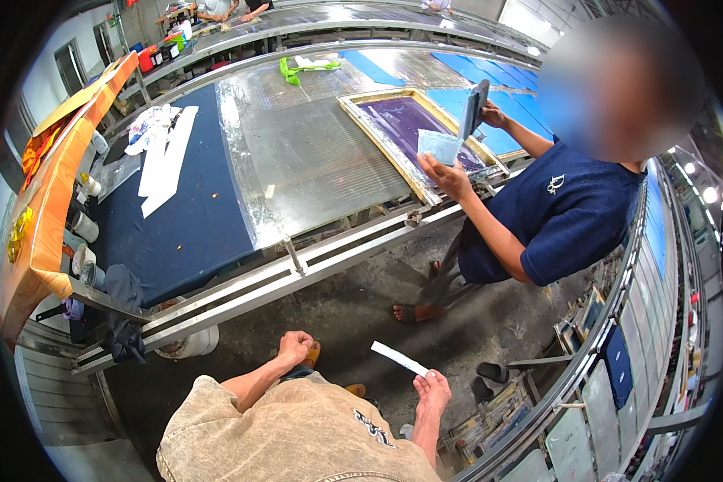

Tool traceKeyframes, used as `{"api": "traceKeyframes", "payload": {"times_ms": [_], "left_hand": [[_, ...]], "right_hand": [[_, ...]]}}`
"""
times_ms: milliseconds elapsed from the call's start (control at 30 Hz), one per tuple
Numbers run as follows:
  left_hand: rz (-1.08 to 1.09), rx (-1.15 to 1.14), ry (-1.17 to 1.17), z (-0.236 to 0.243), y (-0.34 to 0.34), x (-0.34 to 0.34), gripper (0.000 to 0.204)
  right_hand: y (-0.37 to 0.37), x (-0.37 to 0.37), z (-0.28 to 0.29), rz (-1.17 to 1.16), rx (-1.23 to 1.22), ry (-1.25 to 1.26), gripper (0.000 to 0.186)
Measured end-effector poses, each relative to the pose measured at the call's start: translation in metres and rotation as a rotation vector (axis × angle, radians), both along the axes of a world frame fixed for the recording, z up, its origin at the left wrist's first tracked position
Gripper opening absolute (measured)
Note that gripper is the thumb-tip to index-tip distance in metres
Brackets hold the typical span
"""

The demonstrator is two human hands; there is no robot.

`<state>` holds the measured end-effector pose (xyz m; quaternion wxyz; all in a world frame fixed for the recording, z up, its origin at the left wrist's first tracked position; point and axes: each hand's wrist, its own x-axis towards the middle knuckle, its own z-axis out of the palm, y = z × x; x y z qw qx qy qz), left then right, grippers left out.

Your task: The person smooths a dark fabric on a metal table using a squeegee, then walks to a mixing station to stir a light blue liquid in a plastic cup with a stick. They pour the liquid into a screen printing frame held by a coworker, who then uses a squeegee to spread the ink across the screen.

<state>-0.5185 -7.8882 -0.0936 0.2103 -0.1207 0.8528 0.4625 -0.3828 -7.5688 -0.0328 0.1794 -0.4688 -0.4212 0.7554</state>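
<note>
My right hand (432,394) grips one end of a narrow white strip (395,356), held out low over the floor. My left hand (296,347) is at my front with its fingers curled; whether anything is inside is hidden. To my right a co-worker in a navy shirt (570,217) holds a grey flat tool (472,108) in one hand and a pale translucent sheet (439,146) in the other, above a wood-edged screen frame with purple mesh (394,112) lying on the long table.
The long table's metal rail (297,273) crosses before me. Dark cloth (197,233) with white pieces (165,161), an orange board (36,241) and buckets (84,225) are at left. A rack of panels (601,402) and sandals (490,375) are at right. Other workers (215,10) stand far back.
</note>
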Motion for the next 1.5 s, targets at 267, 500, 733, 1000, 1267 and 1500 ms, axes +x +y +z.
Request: {"api": "traceKeyframes", "payload": {"times_ms": [267, 500, 733, 1000, 1267, 1500], "left_hand": [[0.019, -0.002, -0.069, 0.005, 0.005, -0.001, 0.015], [-0.001, -0.037, -0.032, 0.009, 0.007, -0.002, 0.014], [0.024, -0.073, 0.031, -0.003, 0.001, 0.002, 0.021], [0.012, -0.085, 0.046, -0.010, -0.001, 0.002, 0.016], [0.015, -0.061, 0.063, -0.007, 0.001, 0.001, 0.014], [0.028, -0.065, 0.074, -0.012, -0.004, 0.002, 0.014]], "right_hand": [[0.002, 0.002, -0.001, 0.003, -0.007, -0.005, 0.017], [0.002, 0.003, -0.001, -0.003, -0.007, 0.002, 0.016], [0.008, 0.003, -0.002, -0.031, 0.006, -0.009, 0.016], [0.010, 0.002, -0.001, -0.033, -0.002, 0.009, 0.017], [0.007, 0.002, -0.003, -0.013, -0.005, 0.000, 0.016], [0.005, 0.001, -0.004, -0.007, -0.009, -0.006, 0.016]]}}
